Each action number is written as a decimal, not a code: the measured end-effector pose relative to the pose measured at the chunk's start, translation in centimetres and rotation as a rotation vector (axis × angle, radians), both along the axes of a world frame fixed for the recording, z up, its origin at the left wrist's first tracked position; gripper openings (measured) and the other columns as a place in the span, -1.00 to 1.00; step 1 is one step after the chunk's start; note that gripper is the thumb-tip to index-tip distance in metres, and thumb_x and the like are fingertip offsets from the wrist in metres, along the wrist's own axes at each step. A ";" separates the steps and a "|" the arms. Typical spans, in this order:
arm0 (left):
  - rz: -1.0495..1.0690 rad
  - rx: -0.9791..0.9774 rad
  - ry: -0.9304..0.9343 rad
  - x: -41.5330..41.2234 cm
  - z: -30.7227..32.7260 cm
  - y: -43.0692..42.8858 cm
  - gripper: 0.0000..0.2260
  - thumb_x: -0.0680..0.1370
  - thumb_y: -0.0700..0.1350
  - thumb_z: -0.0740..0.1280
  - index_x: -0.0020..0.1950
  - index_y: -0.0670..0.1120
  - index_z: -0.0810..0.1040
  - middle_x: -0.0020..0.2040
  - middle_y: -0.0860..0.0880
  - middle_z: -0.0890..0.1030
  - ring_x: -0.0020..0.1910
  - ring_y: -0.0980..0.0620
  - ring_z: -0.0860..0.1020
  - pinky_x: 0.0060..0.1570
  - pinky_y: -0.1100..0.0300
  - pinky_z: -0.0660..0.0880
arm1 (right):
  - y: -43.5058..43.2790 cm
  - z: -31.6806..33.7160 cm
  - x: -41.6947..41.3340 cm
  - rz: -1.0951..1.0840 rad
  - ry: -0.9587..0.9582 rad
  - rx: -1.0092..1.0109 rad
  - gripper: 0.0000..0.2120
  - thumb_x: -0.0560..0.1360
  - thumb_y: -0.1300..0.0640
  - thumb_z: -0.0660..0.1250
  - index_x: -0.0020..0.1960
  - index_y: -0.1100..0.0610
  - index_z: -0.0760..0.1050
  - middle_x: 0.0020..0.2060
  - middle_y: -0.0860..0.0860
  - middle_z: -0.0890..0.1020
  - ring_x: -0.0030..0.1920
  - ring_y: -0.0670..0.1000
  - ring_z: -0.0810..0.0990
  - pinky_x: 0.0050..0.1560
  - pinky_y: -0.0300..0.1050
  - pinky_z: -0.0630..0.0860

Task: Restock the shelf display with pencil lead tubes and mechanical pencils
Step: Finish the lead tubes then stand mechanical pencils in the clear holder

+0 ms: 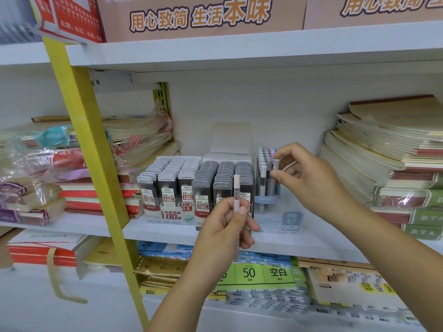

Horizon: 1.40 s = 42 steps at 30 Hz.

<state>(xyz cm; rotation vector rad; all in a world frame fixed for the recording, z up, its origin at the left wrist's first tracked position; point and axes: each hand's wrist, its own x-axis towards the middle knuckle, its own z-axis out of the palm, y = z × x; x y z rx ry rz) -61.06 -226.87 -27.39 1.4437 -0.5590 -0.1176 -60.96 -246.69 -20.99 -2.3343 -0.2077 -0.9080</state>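
Observation:
My left hand (227, 226) holds a slim lead tube with a pale pink cap (236, 188) upright, in front of the display boxes. My right hand (309, 178) pinches another slim tube with a white cap (276, 167) at the right side of a clear display stand (280, 216), where several upright tubes (263, 171) stand in rows. Left of the stand sit two display boxes of flat lead cases: a light grey 0.5 set (167, 178) and a darker 0.7 set (223, 178). All rest on the white middle shelf (167, 232).
Stacks of notebooks flank the display on the left (100, 195) and on the right (393, 164). A yellow upright post (96, 164) crosses the left foreground. The lower shelf holds paper packs (259, 274). A pink sign board (203, 15) stands on the top shelf.

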 end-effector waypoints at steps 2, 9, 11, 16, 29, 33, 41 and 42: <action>0.004 -0.001 0.009 0.0 0.1 0.1 -0.85 0.69 -0.10 0.19 0.11 -0.03 0.55 -0.23 0.01 0.67 -0.36 0.09 0.54 -0.28 0.26 0.54 | 0.0 -0.2 0.2 -0.036 -0.009 -0.079 -0.72 0.47 0.13 0.44 0.04 -0.18 0.44 -0.15 -0.17 0.50 -0.18 -0.16 0.52 -0.16 -0.26 0.44; -0.019 0.027 -0.032 -0.2 0.5 -0.1 -0.86 0.68 -0.12 0.22 0.10 -0.01 0.58 -0.20 -0.01 0.70 -0.37 0.11 0.54 -0.29 0.26 0.54 | 0.9 0.4 -1.5 -0.100 -0.090 -0.079 -0.78 0.54 0.05 0.32 0.18 -0.04 0.54 -0.08 -0.17 0.43 -0.18 -0.16 0.45 -0.19 -0.42 0.31; -0.025 0.051 -0.085 -0.1 1.0 -0.5 -0.86 0.68 -0.11 0.23 0.12 0.01 0.59 -0.20 0.00 0.70 -0.36 0.12 0.54 -0.29 0.28 0.53 | 1.6 1.0 -2.6 0.014 -0.060 0.054 -0.85 0.53 0.02 0.32 0.07 -0.08 0.60 -0.12 -0.16 0.52 -0.16 -0.12 0.50 -0.16 -0.41 0.38; -0.041 0.128 -0.226 0.3 3.0 -2.0 -0.85 0.67 -0.08 0.26 0.08 0.13 0.61 -0.16 0.06 0.71 -0.28 0.16 0.58 -0.23 0.25 0.53 | 2.4 1.8 -4.1 0.325 0.134 0.362 -0.88 0.49 0.12 0.39 0.00 -0.01 0.66 -0.12 -0.05 0.70 -0.09 -0.12 0.65 -0.04 -0.29 0.56; 0.427 0.935 -0.995 4.8 4.0 -1.2 -0.44 0.56 0.26 0.31 0.51 0.10 0.39 0.53 0.10 0.39 0.55 0.07 0.25 0.53 0.05 0.01 | -4.6 4.7 1.6 -0.138 -0.144 0.001 -0.79 0.51 0.13 0.38 0.08 -0.04 0.44 -0.25 -0.12 0.63 -0.21 -0.24 0.56 -0.17 -0.32 0.42; 0.457 0.959 -1.032 5.1 3.2 -1.2 -0.47 0.54 0.25 0.35 0.46 0.07 0.47 0.47 0.10 0.47 0.46 0.06 0.41 0.48 0.02 0.17 | -5.1 3.5 4.0 -0.160 -0.082 -0.155 -0.80 0.51 0.13 0.36 0.04 -0.05 0.39 -0.22 -0.08 0.62 -0.14 -0.04 0.57 -0.13 -0.10 0.49; 0.513 0.937 -1.075 5.2 3.1 -1.3 -0.53 0.47 0.20 0.47 0.31 0.02 0.61 0.31 0.05 0.62 0.28 0.02 0.59 0.31 -0.03 0.42 | -5.6 2.1 6.0 -0.159 -0.043 -0.267 -0.77 0.49 0.10 0.36 -0.03 -0.13 0.33 -0.26 -0.18 0.53 -0.14 -0.05 0.50 -0.14 0.00 0.51; 0.522 0.933 -1.083 5.3 3.0 -1.3 -0.53 0.47 0.21 0.47 0.31 0.03 0.61 0.31 0.06 0.62 0.28 0.02 0.59 0.31 -0.03 0.42 | -5.6 2.2 6.0 -0.151 -0.041 -0.269 -0.76 0.49 0.10 0.36 -0.05 -0.14 0.31 -0.26 -0.19 0.52 -0.14 -0.06 0.50 -0.14 -0.02 0.50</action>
